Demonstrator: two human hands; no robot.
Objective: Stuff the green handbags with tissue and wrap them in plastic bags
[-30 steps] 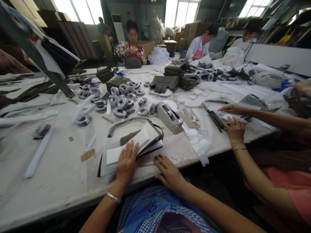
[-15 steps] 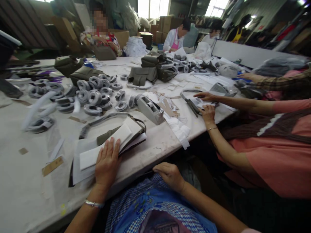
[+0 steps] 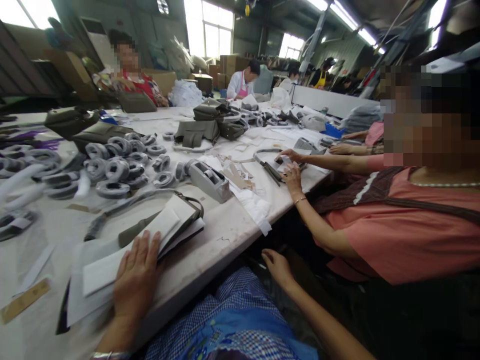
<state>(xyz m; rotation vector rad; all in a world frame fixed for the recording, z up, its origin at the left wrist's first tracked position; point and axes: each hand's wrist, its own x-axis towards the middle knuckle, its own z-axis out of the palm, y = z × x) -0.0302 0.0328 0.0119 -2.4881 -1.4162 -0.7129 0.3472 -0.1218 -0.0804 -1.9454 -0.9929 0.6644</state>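
Note:
On the table before me lies an olive-grey handbag (image 3: pixel 135 229), its wrapped strap (image 3: pixel 120 204) curving behind it. A folded white padding sheet (image 3: pixel 108 270) rests on the bag, over a thinner translucent white sheet (image 3: pixel 80 305). My left hand (image 3: pixel 137 272) lies flat on the padding, fingers stretched out and pressing it down. Past the table's front edge, at lap height, my right hand (image 3: pixel 279 270) has its fingers curled together. Whatever its fingertips may hold is too small and dark to make out.
A grey tape dispenser (image 3: pixel 212 182) stands behind the bag. Several wrapped strap coils (image 3: pixel 116 170) and olive bags (image 3: pixel 197 134) cover the table further back. At right, a co-worker's hands (image 3: pixel 294 175) handle another bag. Cardboard strips (image 3: pixel 26 300) lie at left.
My view has swung right and up, so the table things appear further left. My right hand has moved right, away from my apron. My left hand stays on the padding sheet.

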